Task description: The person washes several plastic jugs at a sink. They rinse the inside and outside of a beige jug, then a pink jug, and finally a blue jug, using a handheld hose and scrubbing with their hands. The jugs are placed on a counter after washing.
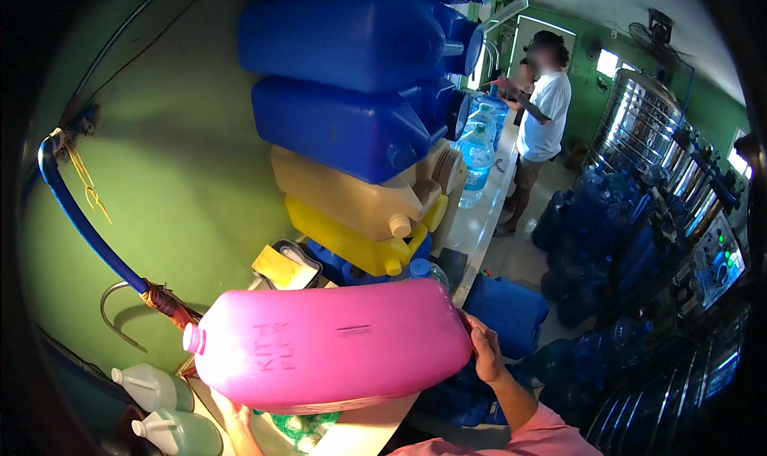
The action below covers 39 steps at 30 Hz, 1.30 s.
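A pink plastic jerrycan point(335, 342) with handwriting on its side lies lengthwise between my two hands, its small capped spout to the left. My left hand point(233, 417) supports it from below near the spout end; part of the fingers is hidden under it. My right hand point(486, 348) is pressed against its right end. Beneath the jerrycan is a pale counter point(365, 423) with a green net bag point(305, 426) of round white things. Behind it a yellow sponge point(277, 267) rests on a dark tray.
Stacked blue jerrycans point(341, 37), a beige one point(347, 192) and a yellow one point(347, 234) stand behind. Two gallon jugs point(180, 432) are at lower left, a blue hose point(90, 222) hangs on the wall. A person point(542, 108) stands beyond bottles; several blue containers point(581, 246) crowd the floor.
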### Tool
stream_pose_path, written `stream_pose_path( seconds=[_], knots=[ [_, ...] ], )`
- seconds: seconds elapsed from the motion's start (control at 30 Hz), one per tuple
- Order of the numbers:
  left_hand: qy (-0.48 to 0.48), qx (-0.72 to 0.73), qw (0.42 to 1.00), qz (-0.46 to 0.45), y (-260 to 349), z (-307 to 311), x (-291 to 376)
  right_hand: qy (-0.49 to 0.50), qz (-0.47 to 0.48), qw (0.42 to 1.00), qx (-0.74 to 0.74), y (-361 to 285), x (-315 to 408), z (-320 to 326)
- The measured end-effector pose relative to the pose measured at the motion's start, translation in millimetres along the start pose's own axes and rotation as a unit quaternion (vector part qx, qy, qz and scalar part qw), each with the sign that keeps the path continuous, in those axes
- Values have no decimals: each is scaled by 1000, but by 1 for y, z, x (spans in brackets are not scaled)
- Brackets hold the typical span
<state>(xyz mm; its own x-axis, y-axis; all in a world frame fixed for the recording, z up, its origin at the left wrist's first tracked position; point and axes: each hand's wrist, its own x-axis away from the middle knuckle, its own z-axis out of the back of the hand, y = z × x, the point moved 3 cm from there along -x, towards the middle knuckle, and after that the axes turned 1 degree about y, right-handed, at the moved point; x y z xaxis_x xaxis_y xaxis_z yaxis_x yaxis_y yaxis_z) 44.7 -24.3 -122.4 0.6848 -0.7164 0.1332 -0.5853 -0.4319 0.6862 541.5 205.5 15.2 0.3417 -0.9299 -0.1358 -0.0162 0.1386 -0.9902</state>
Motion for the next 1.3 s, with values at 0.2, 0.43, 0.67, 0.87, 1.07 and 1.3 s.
stream_pose_path(
  seconds=[0.2, 0.43, 0.67, 0.87, 1.07, 1.3],
  knots=[
    [36, 46, 991, 118, -99, 11, 8, -129, 227, 960, 104, -67, -14, -65],
    [69, 78, 974, 201, -180, 44, 5, -225, 406, 839, 284, -147, 4, -199],
    [94, 85, 966, 227, -188, 71, 6, -232, 458, 796, 321, -166, 49, -297],
    [111, 93, 965, 218, -167, 97, 19, -209, 444, 795, 356, -158, 71, -301],
    [107, 91, 984, 108, -80, 87, 50, -89, 329, 911, 231, -103, 52, -166],
    [4, -452, 814, -365, 73, -50, 64, 66, -23, 985, -159, 71, 41, 10]
  ],
)
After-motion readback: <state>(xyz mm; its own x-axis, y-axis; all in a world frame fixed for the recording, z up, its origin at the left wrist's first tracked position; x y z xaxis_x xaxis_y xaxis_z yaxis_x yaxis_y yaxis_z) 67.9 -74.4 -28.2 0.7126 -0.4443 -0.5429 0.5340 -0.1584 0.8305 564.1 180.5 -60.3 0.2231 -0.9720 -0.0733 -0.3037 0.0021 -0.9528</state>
